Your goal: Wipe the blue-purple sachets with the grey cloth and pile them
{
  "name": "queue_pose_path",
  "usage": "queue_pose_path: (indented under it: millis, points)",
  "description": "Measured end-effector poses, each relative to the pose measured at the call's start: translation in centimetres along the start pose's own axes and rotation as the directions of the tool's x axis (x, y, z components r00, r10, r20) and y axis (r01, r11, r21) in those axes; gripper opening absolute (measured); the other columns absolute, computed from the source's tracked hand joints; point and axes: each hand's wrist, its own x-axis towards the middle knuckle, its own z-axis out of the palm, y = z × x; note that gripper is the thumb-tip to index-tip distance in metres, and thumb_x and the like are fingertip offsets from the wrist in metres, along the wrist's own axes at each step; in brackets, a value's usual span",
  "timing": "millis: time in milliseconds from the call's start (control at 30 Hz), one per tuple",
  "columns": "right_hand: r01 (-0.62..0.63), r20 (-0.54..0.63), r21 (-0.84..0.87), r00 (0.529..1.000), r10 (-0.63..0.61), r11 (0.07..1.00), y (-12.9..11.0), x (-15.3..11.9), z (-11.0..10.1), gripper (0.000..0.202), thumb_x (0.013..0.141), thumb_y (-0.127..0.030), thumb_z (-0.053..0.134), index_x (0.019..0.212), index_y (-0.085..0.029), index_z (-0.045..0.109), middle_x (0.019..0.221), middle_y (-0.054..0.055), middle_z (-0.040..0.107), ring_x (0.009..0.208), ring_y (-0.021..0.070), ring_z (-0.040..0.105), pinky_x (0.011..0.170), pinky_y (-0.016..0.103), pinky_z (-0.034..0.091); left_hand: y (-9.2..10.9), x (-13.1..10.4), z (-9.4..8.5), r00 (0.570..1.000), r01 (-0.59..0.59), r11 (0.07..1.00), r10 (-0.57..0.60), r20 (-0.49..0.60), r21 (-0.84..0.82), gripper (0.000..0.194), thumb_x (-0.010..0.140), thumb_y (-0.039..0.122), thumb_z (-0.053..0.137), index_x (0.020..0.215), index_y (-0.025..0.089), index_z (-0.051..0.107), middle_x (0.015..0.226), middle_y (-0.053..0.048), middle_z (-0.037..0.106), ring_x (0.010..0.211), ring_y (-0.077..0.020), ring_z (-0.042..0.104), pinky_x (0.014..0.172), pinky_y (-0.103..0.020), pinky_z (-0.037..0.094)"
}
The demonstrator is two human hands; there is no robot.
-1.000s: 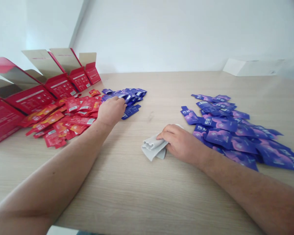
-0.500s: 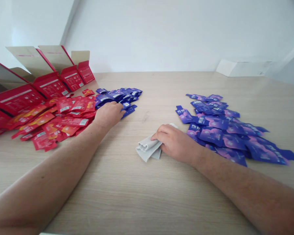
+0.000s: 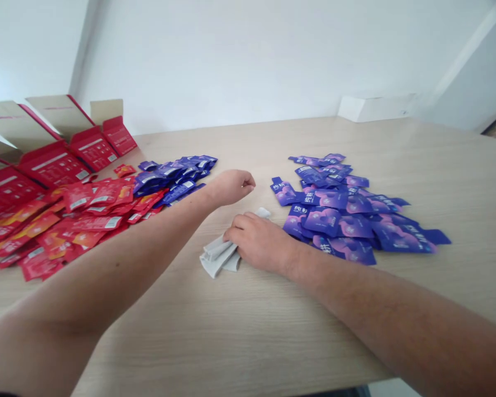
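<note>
My right hand (image 3: 258, 240) is closed on a folded white cloth (image 3: 220, 256) that lies on the table. My left hand (image 3: 232, 186) is over the table between the two blue piles, its fingers curled together; what they hold, if anything, is too small to make out. A pile of blue sachets (image 3: 176, 173) lies behind my left forearm. To the right spreads another pile of blue-purple sachets (image 3: 334, 212), close to my right hand. Red and orange sachets (image 3: 78, 212) are heaped at the left.
Several open red boxes (image 3: 53, 162) stand in a row at the far left. At the back right a white box (image 3: 374, 107) sits on the wooden table (image 3: 182, 331) near the wall.
My left hand has moved right, away from the left blue pile. My right hand keeps its grip on the cloth. The view has shifted to the right.
</note>
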Motion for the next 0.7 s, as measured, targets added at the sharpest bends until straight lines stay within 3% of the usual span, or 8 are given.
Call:
queue_pose_path:
  millis: [133, 233, 367, 500, 700]
  points:
    - [0.016, -0.029, -0.004, 0.999, -0.016, 1.0, 0.3, -0.2, -0.1, 0.022, 0.09, -0.013, 0.052, 0.107, -0.018, 0.065, 0.098, 0.01, 0.06, 0.096, 0.0247, 0.052, 0.085, 0.04, 0.045, 2.3, 5.7, 0.6, 0.981, -0.171, 0.985, 0.168, 0.096, 0.023, 0.042, 0.08, 0.022, 0.05, 0.118, 0.016, 0.068, 0.112, -0.01, 0.071, 0.099, -0.0224, 0.064, 0.087, -0.031, 0.046]
    - [0.038, -0.043, -0.002, 0.998, -0.038, 0.999, 0.6, -0.4, -0.2, 0.02, 0.09, -0.013, 0.051, 0.104, -0.018, 0.065, 0.097, 0.01, 0.061, 0.096, 0.0246, 0.052, 0.085, 0.04, 0.046, 3.9, 8.7, 1.1, 0.911, -0.282, 0.955, 0.297, 0.285, -0.092, 0.068, 0.07, 0.019, 0.06, 0.138, 0.021, 0.053, 0.135, -0.008, 0.06, 0.111, -0.0213, 0.059, 0.092, -0.028, 0.044]
    - [0.047, -0.055, -0.011, 0.997, -0.048, 0.999, 1.0, -0.6, -0.4, 0.019, 0.09, -0.015, 0.052, 0.104, -0.018, 0.065, 0.097, 0.01, 0.062, 0.096, 0.025, 0.053, 0.082, 0.039, 0.048, 5.8, 10.7, 2.0, 0.834, -0.29, 0.954, 0.29, 0.47, -0.075, 0.085, 0.061, 0.026, 0.071, 0.143, 0.029, 0.047, 0.137, -0.006, 0.058, 0.11, -0.0248, 0.058, 0.092, -0.032, 0.043]
    - [0.042, -0.066, -0.036, 0.997, -0.044, 0.998, 1.1, -0.8, -0.3, 0.016, 0.091, -0.017, 0.053, 0.103, -0.018, 0.064, 0.098, 0.01, 0.063, 0.094, 0.0254, 0.054, 0.079, 0.039, 0.049, 6.2, 11.2, 2.5, 0.855, -0.258, 0.966, 0.215, 0.472, 0.028, 0.079, 0.055, 0.035, 0.077, 0.131, 0.027, 0.057, 0.126, -0.009, 0.062, 0.102, -0.0272, 0.06, 0.088, -0.035, 0.044]
    - [0.025, -0.043, -0.019, 0.999, -0.026, 1.0, 0.9, -0.6, -0.3, 0.018, 0.091, -0.015, 0.052, 0.104, -0.018, 0.064, 0.098, 0.01, 0.061, 0.096, 0.0254, 0.053, 0.08, 0.039, 0.048, 3.5, 9.2, 2.3, 0.913, -0.155, 0.976, 0.082, 0.399, 0.154, 0.078, 0.059, 0.055, 0.075, 0.127, 0.022, 0.055, 0.109, -0.01, 0.067, 0.09, -0.0255, 0.062, 0.074, -0.032, 0.044]
